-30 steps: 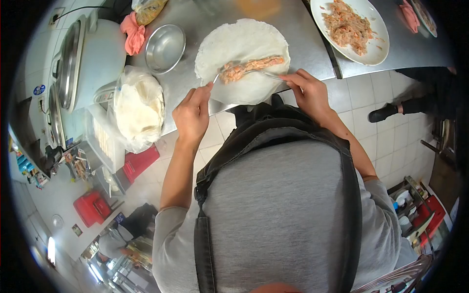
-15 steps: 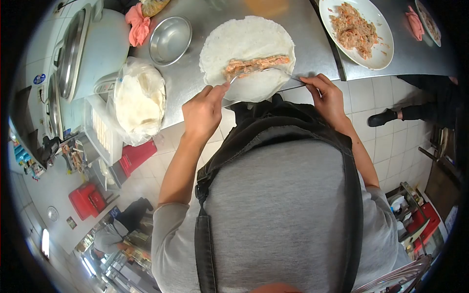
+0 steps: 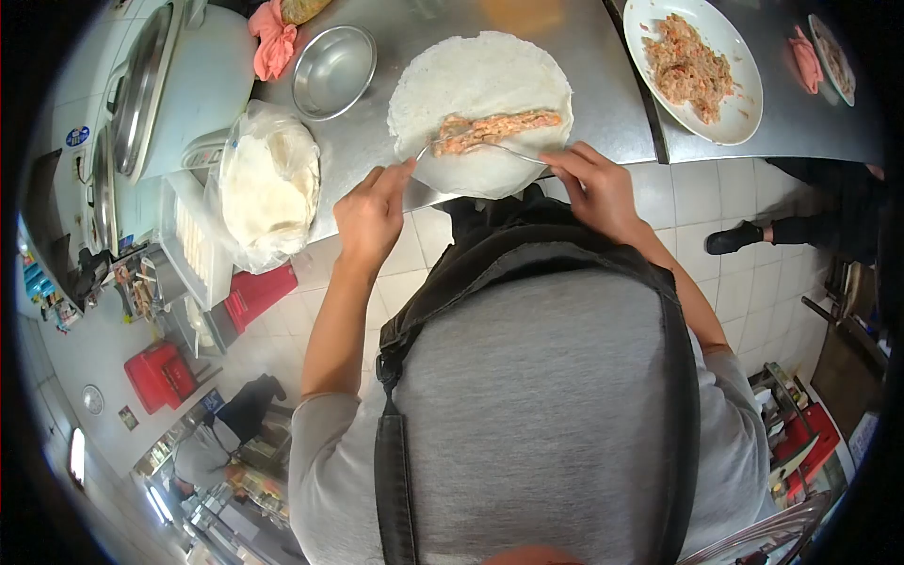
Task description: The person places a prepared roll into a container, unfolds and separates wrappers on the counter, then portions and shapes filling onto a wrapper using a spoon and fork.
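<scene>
A round white wrapper sheet (image 3: 480, 71) lies flat near the counter's front edge, with a strip of orange-pink minced filling (image 3: 504, 124) across its lower half. My left hand (image 3: 370, 212) is closed on a metal spoon (image 3: 426, 149), whose end reaches the strip's left end. From the right, my right hand (image 3: 600, 188) pinches the handle of another metal spoon (image 3: 518, 153); its tip meets the filling's lower edge. Both spoon ends are small and partly hidden in filling, so their exact shape is hard to make out.
A steel bowl (image 3: 334, 73) and a plastic bag of stacked wrappers (image 3: 268, 188) are on the left. A white oval plate of filling (image 3: 692, 71) sits at the right, past a counter seam. Pink cloths (image 3: 273, 42) lie around. Another person's leg (image 3: 800, 233) shows at right.
Both hands have moved a little left, the right one more clearly. The right spoon now lies lower along the filling, and the left spoon has shifted to the strip's left end.
</scene>
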Action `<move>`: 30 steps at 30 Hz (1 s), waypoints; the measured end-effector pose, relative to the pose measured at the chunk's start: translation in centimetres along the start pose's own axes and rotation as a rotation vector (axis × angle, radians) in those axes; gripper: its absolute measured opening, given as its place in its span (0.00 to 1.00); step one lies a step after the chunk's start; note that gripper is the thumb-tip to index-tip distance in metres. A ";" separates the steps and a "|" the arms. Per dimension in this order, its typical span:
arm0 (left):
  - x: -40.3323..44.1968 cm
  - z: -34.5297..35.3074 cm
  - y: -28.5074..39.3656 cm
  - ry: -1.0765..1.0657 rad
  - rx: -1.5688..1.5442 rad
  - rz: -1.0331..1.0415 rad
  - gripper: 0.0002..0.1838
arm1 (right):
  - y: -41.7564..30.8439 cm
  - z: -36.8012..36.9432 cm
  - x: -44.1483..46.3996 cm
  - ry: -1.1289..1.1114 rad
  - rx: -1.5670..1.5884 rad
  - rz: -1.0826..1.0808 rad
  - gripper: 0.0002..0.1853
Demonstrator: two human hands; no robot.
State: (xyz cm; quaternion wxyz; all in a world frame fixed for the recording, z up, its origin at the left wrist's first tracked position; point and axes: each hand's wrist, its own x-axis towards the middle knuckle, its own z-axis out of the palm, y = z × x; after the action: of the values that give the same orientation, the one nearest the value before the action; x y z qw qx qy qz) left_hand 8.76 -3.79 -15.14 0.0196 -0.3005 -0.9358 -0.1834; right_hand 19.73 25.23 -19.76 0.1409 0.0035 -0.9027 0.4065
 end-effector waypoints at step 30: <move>0.8 -1.1 0.1 0.009 -0.183 -0.233 0.12 | 5.0 0.5 9.9 -0.050 -0.274 0.359 0.17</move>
State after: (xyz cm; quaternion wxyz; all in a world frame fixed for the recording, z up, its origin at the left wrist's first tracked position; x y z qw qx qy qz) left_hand 8.06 -3.71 -13.94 -0.0250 -0.1895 -0.9436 -0.2702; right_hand 9.49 29.29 -21.16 0.0432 -0.1665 -0.9388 0.2985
